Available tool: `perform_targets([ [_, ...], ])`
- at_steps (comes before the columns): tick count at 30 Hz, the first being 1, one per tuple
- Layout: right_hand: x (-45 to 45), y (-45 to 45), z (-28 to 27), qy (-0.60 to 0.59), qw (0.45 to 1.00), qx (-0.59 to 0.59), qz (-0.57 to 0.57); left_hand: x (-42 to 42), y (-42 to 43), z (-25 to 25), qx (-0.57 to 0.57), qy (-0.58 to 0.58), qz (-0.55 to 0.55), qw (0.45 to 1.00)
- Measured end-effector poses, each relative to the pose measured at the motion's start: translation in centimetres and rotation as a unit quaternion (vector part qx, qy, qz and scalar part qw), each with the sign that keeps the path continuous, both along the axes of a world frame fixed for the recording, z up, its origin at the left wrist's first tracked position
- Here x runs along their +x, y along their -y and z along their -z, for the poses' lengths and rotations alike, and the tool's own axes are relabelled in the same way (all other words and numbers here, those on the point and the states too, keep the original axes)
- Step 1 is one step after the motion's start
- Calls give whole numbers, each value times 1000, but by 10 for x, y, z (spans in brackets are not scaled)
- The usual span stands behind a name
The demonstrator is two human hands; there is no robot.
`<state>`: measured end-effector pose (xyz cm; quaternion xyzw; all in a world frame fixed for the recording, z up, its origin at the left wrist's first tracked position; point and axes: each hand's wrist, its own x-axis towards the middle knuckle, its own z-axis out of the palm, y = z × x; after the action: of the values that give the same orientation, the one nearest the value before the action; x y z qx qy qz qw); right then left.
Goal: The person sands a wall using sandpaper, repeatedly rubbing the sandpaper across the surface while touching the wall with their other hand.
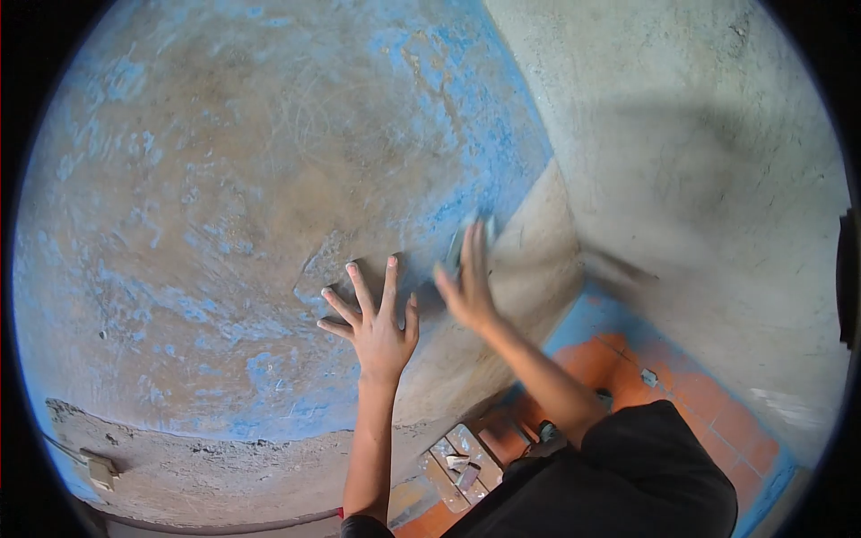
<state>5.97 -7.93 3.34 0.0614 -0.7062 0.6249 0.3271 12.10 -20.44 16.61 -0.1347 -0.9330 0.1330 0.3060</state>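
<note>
My left hand (pixel 375 327) lies flat on the wall with its fingers spread, holding nothing. The wall (pixel 224 188) is brown-grey with worn patches of blue paint. To the right, near the corner, my right hand (pixel 468 282) presses a pale grey-green flat piece (pixel 457 249) against the blue-painted part of the wall. Motion blurs this hand and the piece, and the palm hides part of it, so its exact kind is unclear.
A bare grey-beige wall (pixel 700 161) meets the painted one at the right. Below stands a small wooden stool (pixel 439 480) with a whitish piece (pixel 457 463) and a purplish block (pixel 467 477) on it. A small pale chunk (pixel 649 377) lies on the orange tiled floor (pixel 717 412). A box-like fitting (pixel 100 468) is at lower left.
</note>
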Motion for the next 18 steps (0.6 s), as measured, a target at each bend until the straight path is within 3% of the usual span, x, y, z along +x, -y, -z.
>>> perform_targets([
  [4,16,-15,13,18,985,157,-68,-10,-17,4,11,-9,-2,1000],
  [8,-54,-95,-42,11,999,-36,7,-13,-11,12,7,-2,-17,1000],
  [11,-39,-60,-25,3,999,-45,13,-18,-13,14,2,-30,-18,999],
  [13,2,-12,2,5,1000,3,-15,-21,-13,22,29,-30,-15,999],
  [16,10,-12,11,33,993,113,-21,-21,-18,25,68,-14,-13,998],
  [18,-29,-49,-7,-6,999,37,17,-22,-14,27,25,-35,-16,999],
])
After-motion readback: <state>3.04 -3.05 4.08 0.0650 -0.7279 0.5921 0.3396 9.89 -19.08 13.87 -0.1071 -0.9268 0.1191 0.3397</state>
